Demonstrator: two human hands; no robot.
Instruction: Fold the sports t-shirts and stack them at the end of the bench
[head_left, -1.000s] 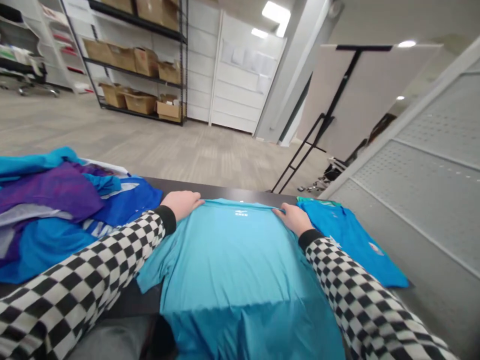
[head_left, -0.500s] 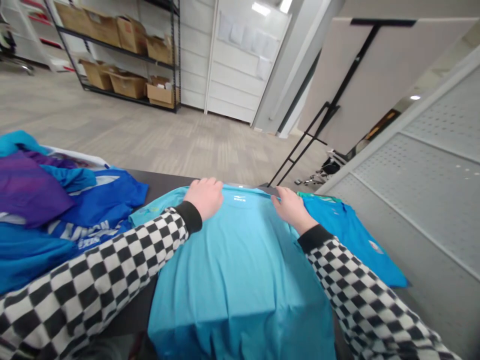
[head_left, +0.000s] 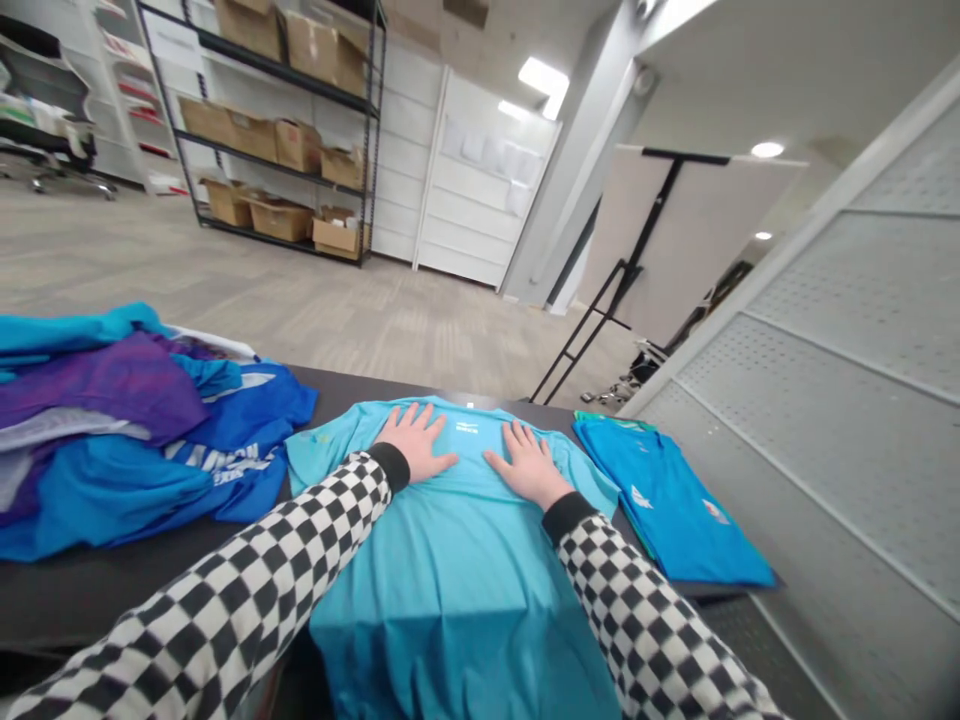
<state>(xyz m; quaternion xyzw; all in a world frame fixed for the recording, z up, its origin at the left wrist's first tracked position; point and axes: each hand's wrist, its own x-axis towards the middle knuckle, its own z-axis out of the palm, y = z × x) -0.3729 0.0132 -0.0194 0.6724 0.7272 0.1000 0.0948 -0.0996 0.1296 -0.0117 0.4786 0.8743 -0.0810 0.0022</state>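
Observation:
A light turquoise T-shirt point(head_left: 465, 560) lies spread on the dark table point(head_left: 97, 590), its lower part hanging over the near edge. My left hand point(head_left: 415, 441) rests flat on its upper chest, fingers spread, just left of the small white logo. My right hand point(head_left: 527, 464) lies flat beside it, right of the logo, fingers apart. Both arms wear black-and-white checkered sleeves. Neither hand holds anything.
A heap of blue and purple garments point(head_left: 127, 430) covers the table's left side. A folded blue shirt point(head_left: 667, 510) lies at the right, next to a grey perforated partition point(head_left: 840, 400). Beyond the table are carpet, a shelf of cardboard boxes point(head_left: 277, 120) and a board on a black stand point(head_left: 660, 240).
Both hands have moved from the shirt's collar edge inward and toward me, and now lie flat with spread fingers on the chest. The shirt's shoulders now lie flat on the table.

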